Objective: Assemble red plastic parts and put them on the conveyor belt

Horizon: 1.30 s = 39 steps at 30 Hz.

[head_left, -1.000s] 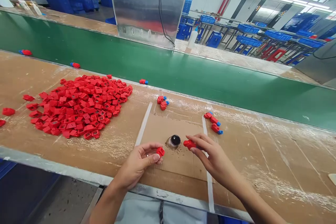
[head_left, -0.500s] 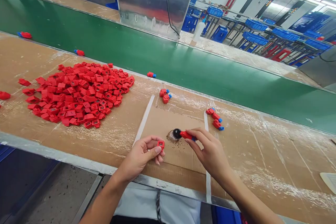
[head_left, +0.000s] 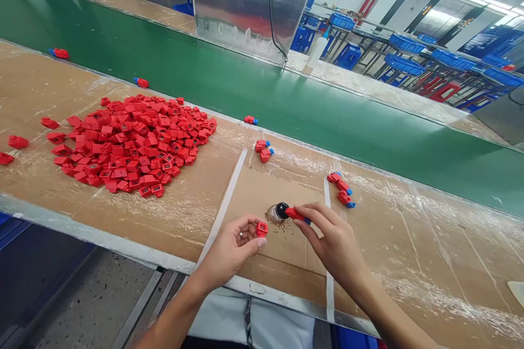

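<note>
Between the fingertips of my left hand (head_left: 233, 245) is a small hollow red plastic piece (head_left: 262, 229), its square opening facing up toward me. My right hand (head_left: 329, 229) pinches a red-and-blue plastic piece (head_left: 293, 213), blue end toward the palm. The red end of that piece meets a small round black-topped container (head_left: 281, 210); whether it touches or just overlaps in view I cannot tell. Dark specks lie on the cardboard around the container. Just beyond my hands sit two red-and-blue pieces (head_left: 265, 155), and several more (head_left: 343, 191) lie to the right.
A large heap of red pieces (head_left: 135, 142) lies on the cardboard-covered bench (head_left: 180, 223) at left. Behind the bench runs a green conveyor belt (head_left: 229, 95), with a few red-and-blue pieces at its near edge. A metal panel (head_left: 254, 5) and a white bottle (head_left: 317, 50) stand beyond.
The whole view has shifted slightly, so things appear farther right. My left thumb has moved away from the red piece's front. My right hand keeps its piece at the black-topped container.
</note>
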### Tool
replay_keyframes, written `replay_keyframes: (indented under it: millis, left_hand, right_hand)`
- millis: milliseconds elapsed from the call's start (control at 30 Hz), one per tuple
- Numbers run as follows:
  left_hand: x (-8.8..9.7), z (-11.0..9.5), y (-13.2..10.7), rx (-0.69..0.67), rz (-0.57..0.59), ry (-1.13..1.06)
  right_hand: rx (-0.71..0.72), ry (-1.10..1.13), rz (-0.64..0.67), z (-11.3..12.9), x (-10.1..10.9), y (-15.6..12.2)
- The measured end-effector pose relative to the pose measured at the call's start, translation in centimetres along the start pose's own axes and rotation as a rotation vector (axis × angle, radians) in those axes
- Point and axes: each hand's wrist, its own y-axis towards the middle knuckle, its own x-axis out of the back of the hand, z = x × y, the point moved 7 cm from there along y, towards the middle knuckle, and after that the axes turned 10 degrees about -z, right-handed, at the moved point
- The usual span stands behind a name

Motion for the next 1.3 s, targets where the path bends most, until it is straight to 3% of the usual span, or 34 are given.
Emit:
replay_keyframes:
  millis: [333,533,1100,1300]
  left_hand:
    - [-1.4,0.6,-0.5,0.034,0.069,0.019]
    - [-1.4,0.6,-0.6,0.038,0.087,0.038]
    - [-1.5,0.3,-1.0,0.043,0.118,0.049]
    - [-1.2,0.9,-1.4,0.092,0.181,0.095]
  right_hand:
    - [-0.065,0.124,-0.010,1.6,1.0,0.7]
    - [-0.088,0.222,0.078,3.0,-0.3,-0.6]
    - [-0.094,0.195,0.121,3.4,-1.9,-2.1]
    - [-0.096,0.259,0.140,4.4,-3.0,-3.0]
